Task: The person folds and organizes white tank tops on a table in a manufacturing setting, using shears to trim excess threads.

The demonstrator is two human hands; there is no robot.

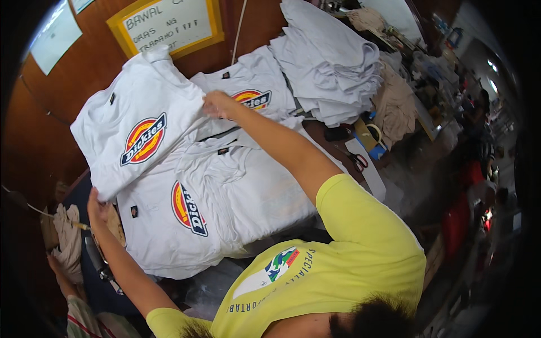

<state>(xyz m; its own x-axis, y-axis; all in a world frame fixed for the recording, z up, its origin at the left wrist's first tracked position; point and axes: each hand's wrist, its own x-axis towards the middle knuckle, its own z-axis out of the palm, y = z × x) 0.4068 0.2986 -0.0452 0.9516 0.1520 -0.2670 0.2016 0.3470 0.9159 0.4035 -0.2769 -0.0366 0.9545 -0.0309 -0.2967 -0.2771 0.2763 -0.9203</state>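
A white T-shirt (107, 132) with a red, yellow and dark-blue chest print is stretched between my two hands over a table of similar shirts. My right hand (221, 106) is closed on its right edge, beside a second printed shirt (279, 90). At its lower left corner, my left hand (98, 209) grips the cloth, fingers partly behind it. Under and in front of it lies another white printed shirt (152, 242), rumpled toward the middle, with a small dark label.
At the back right rises a tall stack of white cloth (332, 67). Scissors (358, 162) and a tape roll (373, 135) lie right of the shirts. A framed sign (169, 25) hangs on the wooden wall. Another person's arm (63, 276) shows at lower left.
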